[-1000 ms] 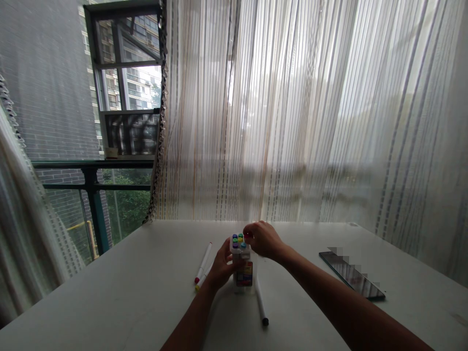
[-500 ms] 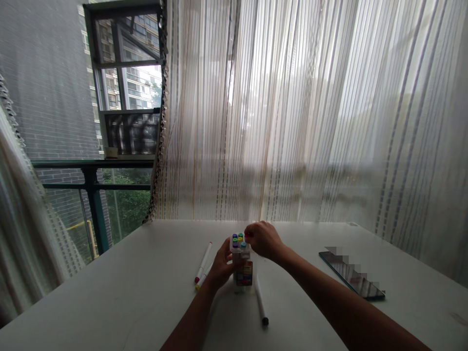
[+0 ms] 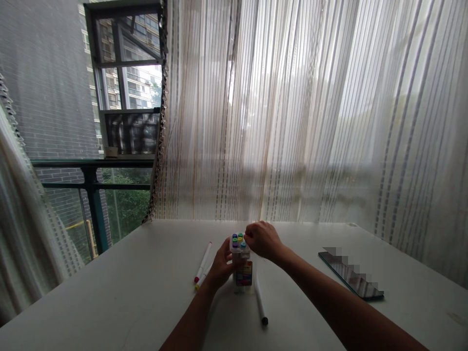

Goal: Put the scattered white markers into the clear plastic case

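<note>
Your left hand (image 3: 220, 267) wraps the clear marker pack (image 3: 242, 273), fingers together around its side. Your right hand (image 3: 262, 240) curls against its coloured caps (image 3: 238, 240), fingers together. The pack stands upright, caps up, long axis vertical, near the worktop's (image 3: 109, 302) far edge, about mid-width.

The phone (image 3: 353, 279) is pixelated along one edge — the right hand (image 3: 263, 241) hides part of the marker holder (image 3: 242, 273).
</note>
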Demonstrator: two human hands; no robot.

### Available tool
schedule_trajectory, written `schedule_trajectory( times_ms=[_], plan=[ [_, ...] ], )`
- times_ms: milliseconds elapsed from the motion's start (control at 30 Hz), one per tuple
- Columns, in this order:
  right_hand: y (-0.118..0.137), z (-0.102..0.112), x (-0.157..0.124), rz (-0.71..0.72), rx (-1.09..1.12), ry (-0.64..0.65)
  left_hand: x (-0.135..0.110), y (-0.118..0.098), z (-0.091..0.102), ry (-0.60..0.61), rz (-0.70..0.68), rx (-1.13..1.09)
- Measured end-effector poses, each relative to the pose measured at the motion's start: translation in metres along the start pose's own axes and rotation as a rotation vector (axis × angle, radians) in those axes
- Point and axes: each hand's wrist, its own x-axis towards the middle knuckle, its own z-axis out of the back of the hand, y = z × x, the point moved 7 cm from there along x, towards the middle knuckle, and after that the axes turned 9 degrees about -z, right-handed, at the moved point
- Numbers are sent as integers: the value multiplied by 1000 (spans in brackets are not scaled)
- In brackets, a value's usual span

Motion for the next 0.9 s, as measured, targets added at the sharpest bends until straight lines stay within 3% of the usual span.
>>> schedule_trajectory(
  times_ms=[900],
  plan=[
    [1, -5, 0, -13, -39, 13, 0, 6, 6, -12, 9, 18]
  ],
)
